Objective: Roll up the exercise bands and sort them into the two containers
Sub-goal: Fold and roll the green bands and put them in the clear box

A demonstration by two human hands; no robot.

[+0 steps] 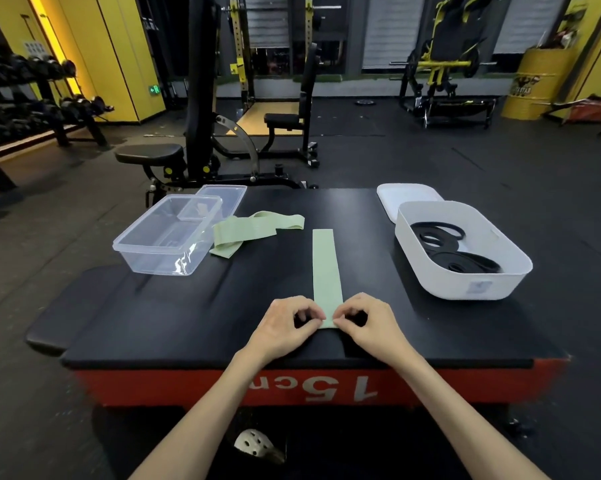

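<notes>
While both hands pinch the near end of the flat green band (325, 268), the step in hand is judged to be the start of its roll. Left hand (285, 323) and right hand (365, 322) each have a grip closed to a thumb-and-finger pinch on that end, at 6 o'clock on the worktop (188, 323). The strip runs straight toward 12.

Next move: turn the end over and roll toward 12, edges aligned. The lane ahead is open. A second green band (254, 230) lies loose at 11, just beside the clear container (167, 237) at 10. The white container (462, 282) at 2 holds black bands (451, 251). The worktop's near edge lies close under the wrists.
</notes>
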